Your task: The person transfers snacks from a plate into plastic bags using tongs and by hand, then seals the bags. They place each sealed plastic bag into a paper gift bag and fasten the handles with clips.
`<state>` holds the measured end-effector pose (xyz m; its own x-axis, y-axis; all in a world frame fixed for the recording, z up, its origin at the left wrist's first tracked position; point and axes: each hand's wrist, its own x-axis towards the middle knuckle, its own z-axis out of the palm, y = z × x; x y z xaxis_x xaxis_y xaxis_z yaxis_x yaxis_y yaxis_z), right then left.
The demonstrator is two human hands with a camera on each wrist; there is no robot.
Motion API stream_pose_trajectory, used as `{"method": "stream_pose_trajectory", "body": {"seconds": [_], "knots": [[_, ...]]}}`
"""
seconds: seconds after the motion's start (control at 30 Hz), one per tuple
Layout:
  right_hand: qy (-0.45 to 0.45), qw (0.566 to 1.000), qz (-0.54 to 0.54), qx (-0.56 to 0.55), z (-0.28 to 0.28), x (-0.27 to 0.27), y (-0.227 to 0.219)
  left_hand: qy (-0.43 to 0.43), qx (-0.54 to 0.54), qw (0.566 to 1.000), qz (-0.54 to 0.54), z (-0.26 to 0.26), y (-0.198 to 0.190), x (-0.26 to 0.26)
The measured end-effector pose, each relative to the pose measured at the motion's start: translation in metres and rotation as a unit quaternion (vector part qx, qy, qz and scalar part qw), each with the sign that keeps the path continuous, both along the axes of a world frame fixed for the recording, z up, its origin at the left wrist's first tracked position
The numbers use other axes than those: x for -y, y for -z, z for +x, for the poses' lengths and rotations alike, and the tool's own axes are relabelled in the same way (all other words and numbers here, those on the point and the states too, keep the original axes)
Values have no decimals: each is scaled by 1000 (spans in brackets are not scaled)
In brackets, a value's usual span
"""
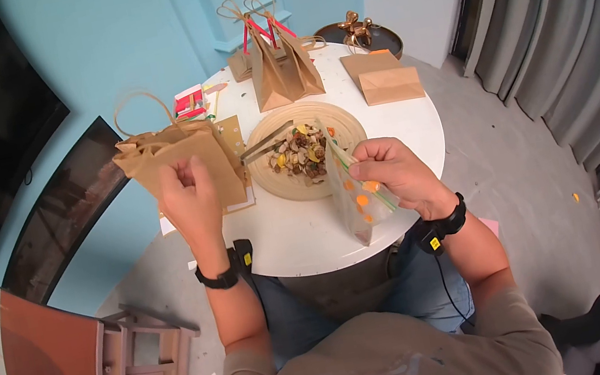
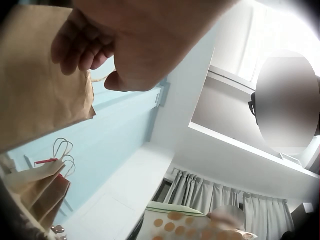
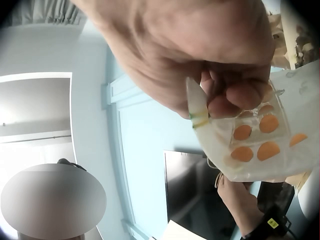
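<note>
My right hand (image 1: 400,170) pinches a clear zip bag (image 1: 351,214) with orange dots by its green-striped top edge, over the front of the table. Its dotted side faces the right wrist view, where the fingers (image 3: 240,97) curl at the opening. On the other side, my left hand (image 1: 191,198) is raised in front of a brown paper bag (image 1: 231,183) with a twisted handle. Its loosely curled fingers (image 2: 75,42) hold nothing, the thumb apart from them. Between the hands a round woven tray (image 1: 276,185) bears a heap of mixed dried pieces (image 1: 299,157), partly hidden by the zip bag.
Metal tongs (image 1: 268,140) lie across the tray's left rim. Behind stand paper bags (image 1: 273,80) with red ribbons; a flat paper bag (image 1: 390,85) lies at the right. A red and white box (image 1: 189,102) sits at the back left of the white table (image 1: 294,245).
</note>
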<state>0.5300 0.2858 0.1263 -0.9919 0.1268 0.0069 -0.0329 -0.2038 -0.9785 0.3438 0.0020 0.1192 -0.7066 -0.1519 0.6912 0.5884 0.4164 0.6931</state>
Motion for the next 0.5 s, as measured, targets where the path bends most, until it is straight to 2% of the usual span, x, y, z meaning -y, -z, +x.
{"method": "stream_pose_trajectory", "body": {"seconds": [0.13,0.2,0.33,0.4,0.43,0.5], "knots": [[33,999,-5,-2,2,14,0,-59,35,997,-22,10,10,10],[51,998,-45,-9,2,19,3,-36,22,999,-9,21,8,10],[28,996,-83,-15,-8,20,22,-6,29,999,-30,53,-10,8],[38,995,-96,3,-11,21,29,-15,110,976,-189,60,-9,17],[37,995,-97,3,-12,23,29,-15,110,975,-190,64,-8,19],[20,996,-87,5,-12,29,27,21,178,935,-307,75,-6,24]]}}
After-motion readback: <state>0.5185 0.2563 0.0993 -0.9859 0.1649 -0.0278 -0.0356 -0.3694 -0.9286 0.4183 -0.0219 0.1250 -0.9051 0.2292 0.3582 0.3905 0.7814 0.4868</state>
